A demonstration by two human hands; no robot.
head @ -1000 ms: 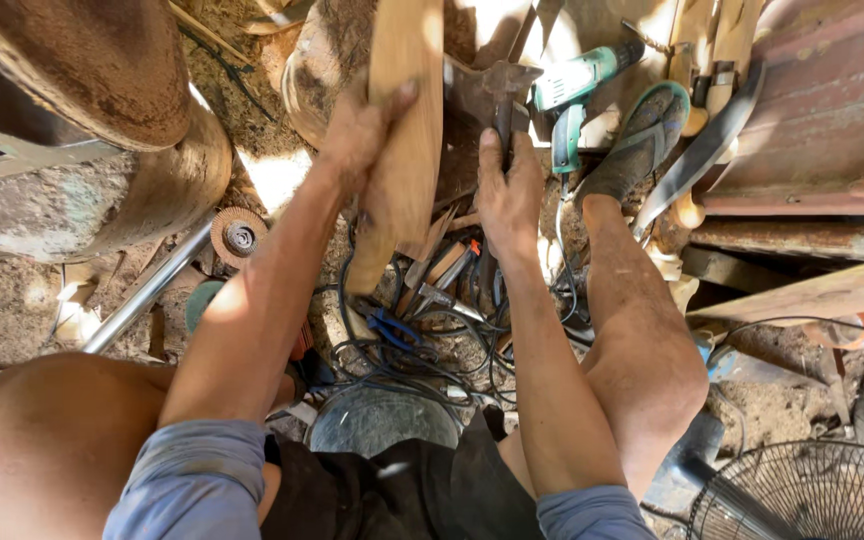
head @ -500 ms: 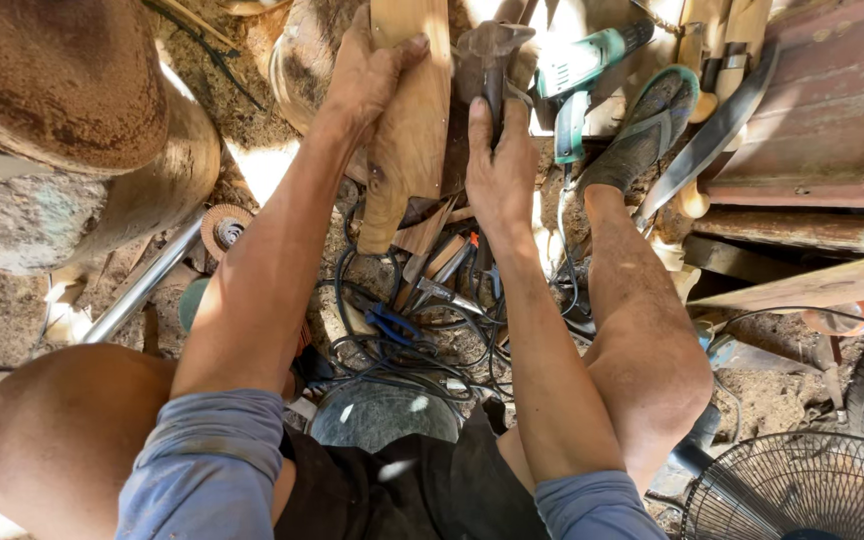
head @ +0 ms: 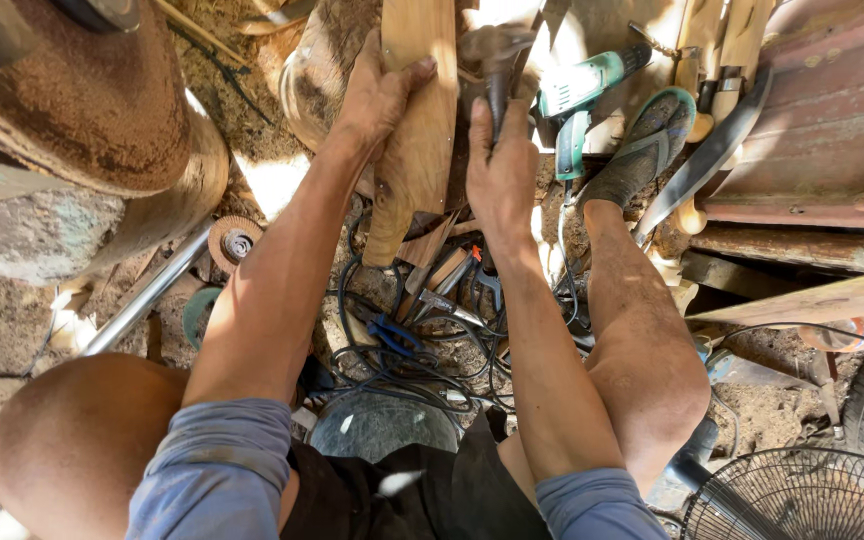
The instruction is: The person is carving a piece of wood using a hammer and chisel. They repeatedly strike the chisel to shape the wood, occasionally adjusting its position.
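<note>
My left hand (head: 377, 95) grips the edge of a long wooden board (head: 414, 140) that stands on end in front of me. My right hand (head: 500, 165) is closed around the dark handle of a hammer (head: 497, 60), its head up near the board's right edge. Below the board lie several hand tools and blue-handled pliers (head: 392, 335) in a tangle of black cables. A green power drill (head: 577, 95) rests just right of the hammer, beside my sandalled foot (head: 642, 145).
A big log (head: 82, 110) lies at upper left, a metal pipe (head: 132, 315) runs diagonally below it, with a round grinding disc (head: 232, 243) nearby. Rusty metal sheet (head: 822, 130) and a curved blade (head: 702, 165) sit right. A fan grille (head: 802, 500) is at lower right.
Both hands have risen with the board and hammer; the right hand now holds the hammer higher, its head beside the board. The view tilted down slightly.
</note>
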